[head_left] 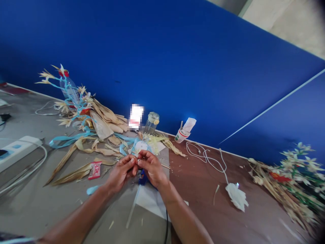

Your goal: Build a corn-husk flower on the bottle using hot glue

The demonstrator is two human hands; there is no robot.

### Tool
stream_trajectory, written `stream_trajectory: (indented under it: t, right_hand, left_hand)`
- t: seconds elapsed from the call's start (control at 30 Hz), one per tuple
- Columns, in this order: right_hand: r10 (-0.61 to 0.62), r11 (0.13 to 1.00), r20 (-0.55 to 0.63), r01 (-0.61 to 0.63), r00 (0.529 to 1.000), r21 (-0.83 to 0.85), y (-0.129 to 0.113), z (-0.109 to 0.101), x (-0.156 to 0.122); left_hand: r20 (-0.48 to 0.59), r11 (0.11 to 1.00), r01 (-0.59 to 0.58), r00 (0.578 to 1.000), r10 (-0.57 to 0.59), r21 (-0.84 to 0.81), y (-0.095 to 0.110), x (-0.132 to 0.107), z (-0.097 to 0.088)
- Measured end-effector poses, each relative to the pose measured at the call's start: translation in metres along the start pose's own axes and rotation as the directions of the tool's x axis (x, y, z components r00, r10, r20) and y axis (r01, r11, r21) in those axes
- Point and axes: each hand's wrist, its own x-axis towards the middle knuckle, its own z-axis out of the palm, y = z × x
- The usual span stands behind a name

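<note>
My left hand (124,170) and my right hand (151,166) meet above the table, thumbs and fingers pinched together. Whatever sits between the fingertips is too small and covered to make out. Just beyond them lie a white round disc (141,145), pale yellow husk strips (154,139) and light blue ribbon (68,138). Partly hidden below my right hand is a dark blue object (143,177); a black cable (166,226) runs nearby. A translucent stick (133,207) lies beside white paper (152,203). Dried husks (72,174) and a red packet (95,170) are left of my hands.
Husk flowers on blue stems (73,112) lean by a plastic bottle (69,88). A glass jar (151,122), a cup with tissue (181,135) and a blurred bright screen stand along the blue partition (177,67). A power strip (17,152), white cable (203,154) and more flowers (299,169) flank me.
</note>
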Motion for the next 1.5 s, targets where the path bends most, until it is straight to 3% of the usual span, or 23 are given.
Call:
stream_trajectory:
  t: [0.1,0.33,0.43,0.53,0.67,0.77,0.87,1.03,1.1,1.17,1.27,1.33,1.4,1.47,1.5]
  right_hand:
    - [-0.021,1.0,-0.168,0.023,0.986,0.011,-0.001,-0.004,0.002]
    - [-0.013,0.997,-0.229,0.03,0.973,0.072,-0.02,-0.028,-0.002]
    - [-0.044,0.998,-0.263,0.032,0.964,-0.049,-0.026,-0.034,-0.005]
    - [-0.105,0.958,-0.253,0.03,0.962,-0.285,-0.023,-0.034,-0.003]
    - [-0.275,0.763,-0.158,0.115,0.948,-0.636,-0.009,-0.025,0.002]
    - [-0.31,0.595,0.034,0.222,0.95,-0.772,0.003,-0.008,0.005]
    - [-0.077,0.382,0.305,0.31,0.949,-0.871,0.015,0.013,0.006]
    - [0.149,-0.123,0.542,0.559,0.827,-0.82,0.038,0.046,0.009]
    - [0.218,-0.2,0.599,0.636,0.77,-0.745,0.049,0.055,0.011]
    - [0.227,-0.22,0.611,0.651,0.758,-0.726,0.056,0.061,0.013]
    - [0.255,-0.152,0.56,0.605,0.788,-0.782,0.056,0.06,0.017]
    - [0.281,0.006,0.511,0.531,0.813,-0.848,0.047,0.05,0.02]
    - [0.247,0.33,0.48,0.392,0.842,-0.859,0.034,0.034,0.021]
    - [0.223,0.691,0.42,0.162,0.88,-0.705,0.021,0.019,0.022]
    - [0.174,0.804,0.366,0.082,0.914,-0.589,0.015,0.012,0.022]
  left_hand:
    - [-0.011,1.0,-0.02,1.0,0.02,-0.023,0.0,0.003,-0.004]
    - [-0.094,0.981,-0.111,0.991,0.097,-0.158,0.011,0.013,-0.015]
    - [-0.137,0.968,-0.176,0.979,0.153,-0.181,0.023,0.015,-0.022]
    - [-0.153,0.952,-0.218,0.97,0.188,-0.215,0.035,0.015,-0.029]
    - [-0.127,0.943,-0.211,0.975,0.183,-0.259,0.044,0.017,-0.036]
    - [-0.106,0.935,-0.207,0.977,0.183,-0.29,0.046,0.018,-0.038]
    - [-0.067,0.921,-0.19,0.982,0.177,-0.339,0.047,0.017,-0.04]
    - [0.006,0.896,-0.167,0.983,0.185,-0.412,0.052,0.013,-0.042]
    - [0.024,0.897,-0.161,0.982,0.187,-0.411,0.054,0.011,-0.043]
    - [0.034,0.903,-0.162,0.981,0.191,-0.398,0.054,0.01,-0.043]
    - [0.038,0.905,-0.163,0.98,0.193,-0.392,0.054,0.01,-0.043]
    - [0.033,0.903,-0.158,0.982,0.187,-0.4,0.054,0.01,-0.043]
    - [0.026,0.9,-0.163,0.982,0.189,-0.405,0.053,0.01,-0.043]
    - [0.022,0.901,-0.17,0.981,0.195,-0.398,0.053,0.01,-0.041]
    - [0.023,0.905,-0.172,0.98,0.196,-0.39,0.052,0.011,-0.041]
